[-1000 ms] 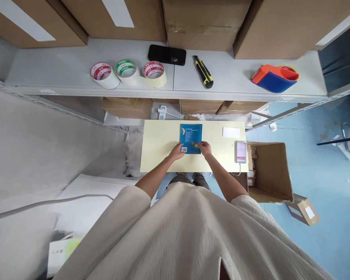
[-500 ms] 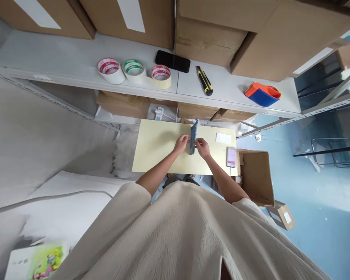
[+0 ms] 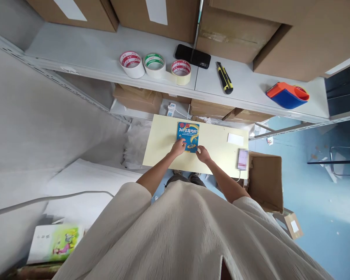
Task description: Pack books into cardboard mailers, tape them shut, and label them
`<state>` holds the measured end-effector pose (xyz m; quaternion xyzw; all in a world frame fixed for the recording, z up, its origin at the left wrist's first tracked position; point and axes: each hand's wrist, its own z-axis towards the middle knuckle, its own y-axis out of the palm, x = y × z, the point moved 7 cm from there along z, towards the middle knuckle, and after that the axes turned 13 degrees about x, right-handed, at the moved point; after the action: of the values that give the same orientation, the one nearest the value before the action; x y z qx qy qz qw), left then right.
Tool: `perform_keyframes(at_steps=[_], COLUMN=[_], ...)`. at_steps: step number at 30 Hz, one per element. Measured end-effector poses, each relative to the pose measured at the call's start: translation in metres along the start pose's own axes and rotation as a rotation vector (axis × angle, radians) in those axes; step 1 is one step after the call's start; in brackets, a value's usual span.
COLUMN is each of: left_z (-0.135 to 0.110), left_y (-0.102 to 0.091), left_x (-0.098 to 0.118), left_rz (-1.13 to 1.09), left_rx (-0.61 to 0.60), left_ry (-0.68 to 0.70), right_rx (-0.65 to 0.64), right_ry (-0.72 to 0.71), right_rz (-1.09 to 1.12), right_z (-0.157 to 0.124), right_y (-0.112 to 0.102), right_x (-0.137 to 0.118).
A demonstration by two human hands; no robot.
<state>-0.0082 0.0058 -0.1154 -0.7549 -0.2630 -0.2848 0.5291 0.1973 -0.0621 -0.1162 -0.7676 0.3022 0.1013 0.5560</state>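
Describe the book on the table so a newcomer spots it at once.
Find the pale yellow table below the shelf. On it, the left hand and right hand are at the book. Its blue cover stands out from the white card.

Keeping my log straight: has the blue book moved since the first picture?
Yes; the blue book has been flipped over and shifted slightly left, farther from the white card on the table.

1 blue bk (image 3: pixel 190 136), 3 loose tape rolls (image 3: pixel 136 71) & 1 cutter (image 3: pixel 224 78).
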Motion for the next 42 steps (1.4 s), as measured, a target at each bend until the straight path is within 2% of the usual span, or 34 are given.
perform_keyframes(at_steps=[3, 6, 9, 12, 16, 23, 27, 30, 38, 42], left_z=[-0.026, -0.045, -0.049, -0.045, -0.039, -0.027, -0.022, -0.019, -0.014, -0.006], left_y=[0.014, 0.022, 0.023, 0.018, -0.005, -0.067, -0.087, -0.093, -0.093, -0.099], left_x=[-0.013, -0.026, -0.034, -0.043, -0.065, -0.114, -0.130, -0.134, -0.134, -0.129], left_rz=[0.239, 0.376, 0.411, 0.425, 0.458, 0.493, 0.466, 0.460, 0.493, 0.495], left_rx=[-0.153, -0.260, -0.291, -0.262, -0.206, -0.101, -0.089, -0.078, -0.098, -0.081], left_ry=[0.092, 0.136, 0.132, 0.117, 0.078, -0.025, -0.071, -0.061, -0.058, -0.053], right_rx=[-0.096, -0.160, -0.191, -0.237, -0.273, -0.339, -0.342, -0.339, -0.354, -0.327], right_ry=[-0.063, -0.130, -0.185, -0.190, -0.207, -0.342, -0.372, -0.382, -0.358, -0.328], right_rz=[-0.156, -0.263, -0.309, -0.372, -0.433, -0.439, -0.457, -0.462, -0.445, -0.293], right_z=[-0.008, -0.016, -0.022, -0.020, -0.009, 0.009, 0.018, 0.022, 0.021, 0.018], right_y=[0.010, 0.017, 0.023, 0.033, 0.051, 0.092, 0.109, 0.111, 0.105, 0.086], right_x=[0.000, -0.002, -0.010, -0.024, -0.055, -0.126, -0.152, -0.161, -0.168, -0.160])
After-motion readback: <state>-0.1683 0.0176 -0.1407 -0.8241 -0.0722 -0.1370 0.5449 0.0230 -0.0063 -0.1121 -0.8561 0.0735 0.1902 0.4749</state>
